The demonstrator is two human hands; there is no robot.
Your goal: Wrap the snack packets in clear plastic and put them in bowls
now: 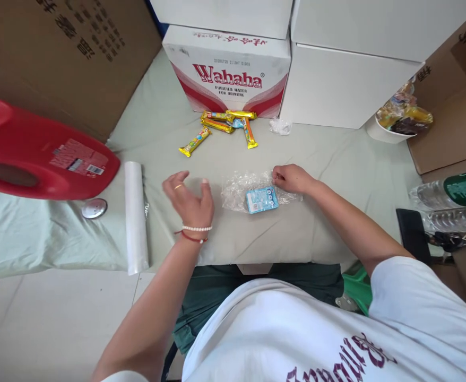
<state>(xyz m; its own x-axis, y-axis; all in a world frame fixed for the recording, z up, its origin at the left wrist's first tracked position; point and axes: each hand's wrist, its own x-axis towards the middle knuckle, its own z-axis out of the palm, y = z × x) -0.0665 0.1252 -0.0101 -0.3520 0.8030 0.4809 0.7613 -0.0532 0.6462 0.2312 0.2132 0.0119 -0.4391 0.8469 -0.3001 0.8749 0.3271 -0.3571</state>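
Note:
A clear plastic bag lies on the pale green cloth, with a small blue packet inside it. My right hand is closed on the bag's far right edge. My left hand hovers just left of the bag, fingers spread and curled, holding nothing; it wears a ring and two bracelets. Several yellow snack bars lie farther back, in front of a Wahaha box.
A roll of clear bags and a small metal lid lie at left beside a red jug. A white bowl of snacks stands at right, water bottles at far right. Cardboard and white boxes line the back.

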